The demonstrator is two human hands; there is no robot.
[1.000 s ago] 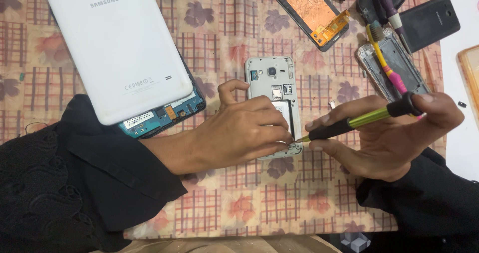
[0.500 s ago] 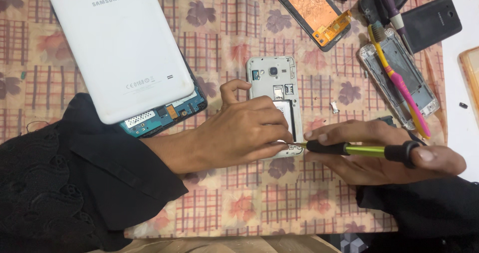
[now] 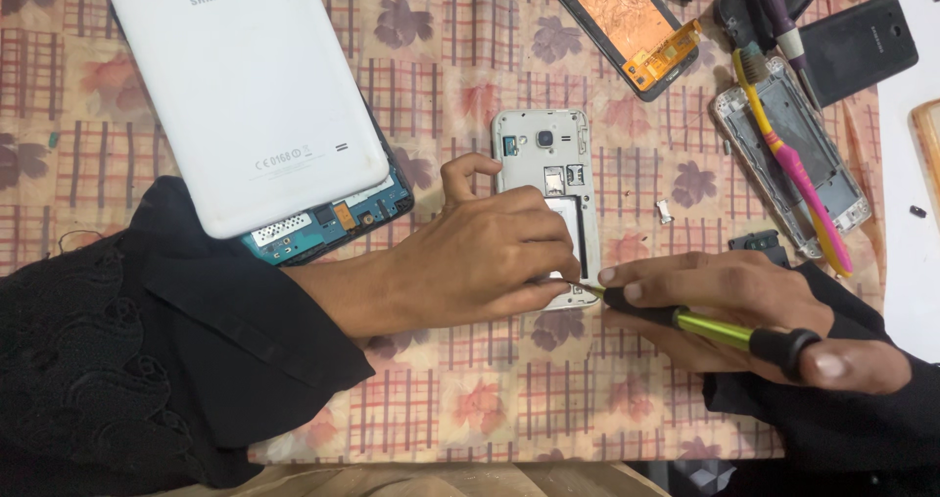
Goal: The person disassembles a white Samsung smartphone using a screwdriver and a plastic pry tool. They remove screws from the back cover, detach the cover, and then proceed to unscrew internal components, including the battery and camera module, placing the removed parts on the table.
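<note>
A white phone lies face down with its back cover off, in the middle of the flowered cloth. My left hand presses down on its lower half and covers most of it. My right hand grips a screwdriver with a green and black handle, held almost flat. Its tip touches the phone's lower right corner, right beside my left fingertips.
A white tablet with its circuit board showing lies at the upper left. Toward the upper right are a screen part with orange foil, a phone frame with a pink and yellow toothbrush on it, a black back cover and a small screw part.
The screwdriver has dropped from a raised slant to nearly flat, and its tip has settled at the phone's lower right corner. My left hand has stayed on the phone.
</note>
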